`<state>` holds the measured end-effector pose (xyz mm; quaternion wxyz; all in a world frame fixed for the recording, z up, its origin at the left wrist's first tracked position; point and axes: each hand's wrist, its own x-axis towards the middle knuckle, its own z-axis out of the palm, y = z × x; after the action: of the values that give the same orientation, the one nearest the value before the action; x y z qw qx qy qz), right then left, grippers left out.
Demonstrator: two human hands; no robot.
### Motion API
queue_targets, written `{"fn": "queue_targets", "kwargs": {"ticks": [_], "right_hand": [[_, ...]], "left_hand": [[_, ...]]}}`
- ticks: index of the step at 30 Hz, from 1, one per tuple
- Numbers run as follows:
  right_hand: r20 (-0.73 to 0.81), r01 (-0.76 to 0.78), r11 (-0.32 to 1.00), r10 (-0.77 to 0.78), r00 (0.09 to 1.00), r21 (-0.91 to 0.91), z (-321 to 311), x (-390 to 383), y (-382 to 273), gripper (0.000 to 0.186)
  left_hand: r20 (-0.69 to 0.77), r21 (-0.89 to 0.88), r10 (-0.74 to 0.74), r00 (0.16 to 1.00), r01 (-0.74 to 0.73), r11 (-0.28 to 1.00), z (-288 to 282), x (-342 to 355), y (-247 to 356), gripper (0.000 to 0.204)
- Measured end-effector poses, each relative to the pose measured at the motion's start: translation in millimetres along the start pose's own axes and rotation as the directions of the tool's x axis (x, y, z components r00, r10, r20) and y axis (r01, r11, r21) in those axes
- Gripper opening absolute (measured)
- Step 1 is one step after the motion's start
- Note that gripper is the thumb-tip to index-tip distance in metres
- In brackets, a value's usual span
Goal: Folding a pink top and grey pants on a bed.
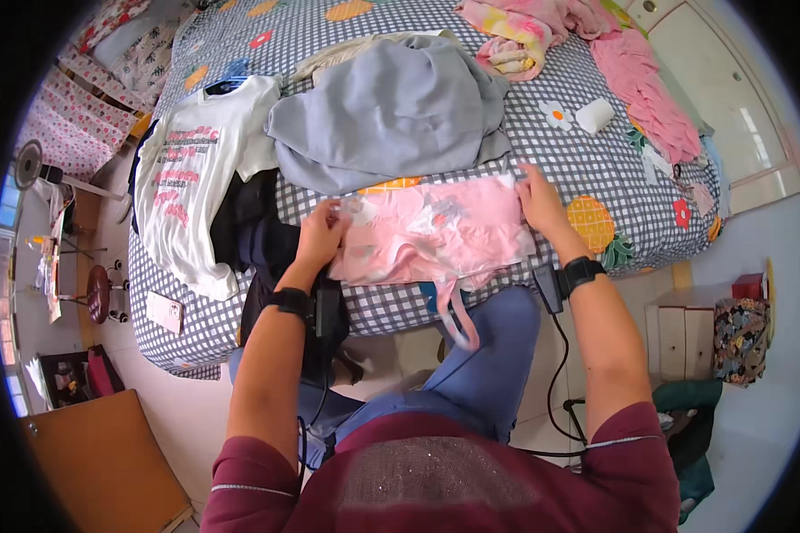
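Note:
A pink garment with a printed front [436, 218] lies spread on the bed's near edge, a loop-like pink strap hanging over the side toward my knees. At its upper left corner, the fingers of my left hand [323, 233] are closed on the cloth. My right hand [540, 202] pinches the opposite upper corner. Directly beyond the garment is a bunched grey piece of clothing [391, 111]. To the left, a white printed T-shirt [187, 178] lies partly over dark clothing [262, 226].
The bed [382, 306] has a checked sheet with pineapple prints. A phone [164, 312] rests near its left corner. A white roll [594, 115] and pink bedding [644, 93] lie at the right. Cables hang near my wrists. A drawer cabinet [684, 342] stands right.

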<state>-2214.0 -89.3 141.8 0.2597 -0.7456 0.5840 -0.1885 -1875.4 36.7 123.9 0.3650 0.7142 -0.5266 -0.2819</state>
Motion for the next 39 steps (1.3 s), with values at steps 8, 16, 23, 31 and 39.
{"fn": "queue_targets", "kwargs": {"ticks": [8,16,23,31,39], "right_hand": [[-0.229,0.281,0.932,-0.229,0.946,0.231,44,2,-64,0.034],[-0.070,0.324,0.924,-0.343,0.937,-0.202,121,-34,-59,0.044],[-0.100,0.027,0.863,-0.090,0.991,-0.504,84,-42,9,0.050],[-0.040,0.001,0.870,-0.024,0.999,-0.493,77,-39,10,0.051],[-0.016,0.252,0.915,-0.271,0.963,-0.315,111,-28,-73,0.054]], "left_hand": [[-0.068,0.085,0.395,0.916,-0.389,0.917,35,21,20,0.030],[0.143,0.640,0.343,0.928,-0.352,0.683,83,-19,15,0.093],[0.205,0.625,0.178,0.963,-0.268,0.733,55,-23,-5,0.112],[0.236,0.572,0.246,0.940,-0.339,0.747,48,-26,-19,0.116],[0.198,0.593,0.390,0.900,-0.426,0.683,91,-13,38,0.056]]}}
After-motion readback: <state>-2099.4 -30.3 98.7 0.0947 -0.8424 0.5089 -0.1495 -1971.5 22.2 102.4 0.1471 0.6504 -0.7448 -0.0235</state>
